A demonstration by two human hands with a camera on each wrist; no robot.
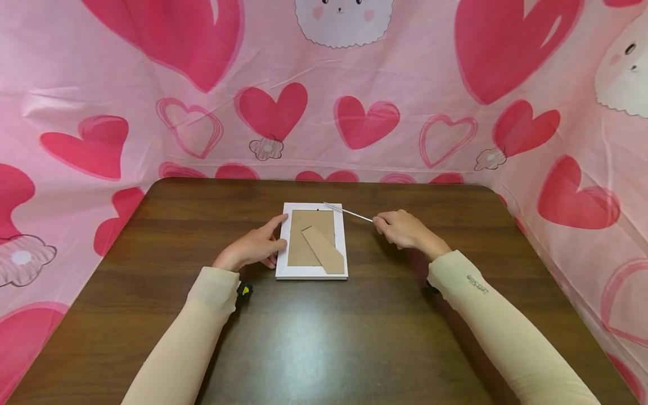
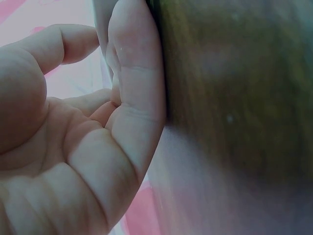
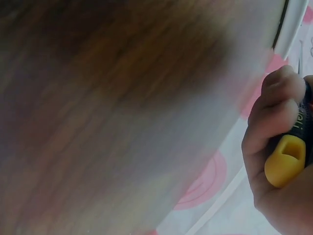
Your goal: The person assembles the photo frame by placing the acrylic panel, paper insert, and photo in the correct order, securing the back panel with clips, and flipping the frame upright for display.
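Note:
A white picture frame [image 1: 311,272] lies back side up on the table, its brown backing board [image 1: 304,247] and slanted stand leg [image 1: 324,250] showing. My left hand [image 1: 255,246] grips the frame's left edge, with index finger and thumb against the white border. In the left wrist view, the other fingers [image 2: 139,83] curve low beside the tabletop. My right hand [image 1: 406,229] holds a screwdriver by its black and yellow handle [image 3: 286,161]. The thin metal shaft [image 1: 356,215] points left, its tip over the frame's top border; whether it touches cannot be told.
The brown wooden table [image 1: 304,349] extends around the frame. A small black object with a yellow-green mark [image 1: 245,291] shows beside the left cuff. Pink cloth with hearts [image 1: 367,121] hangs behind the table and along both sides.

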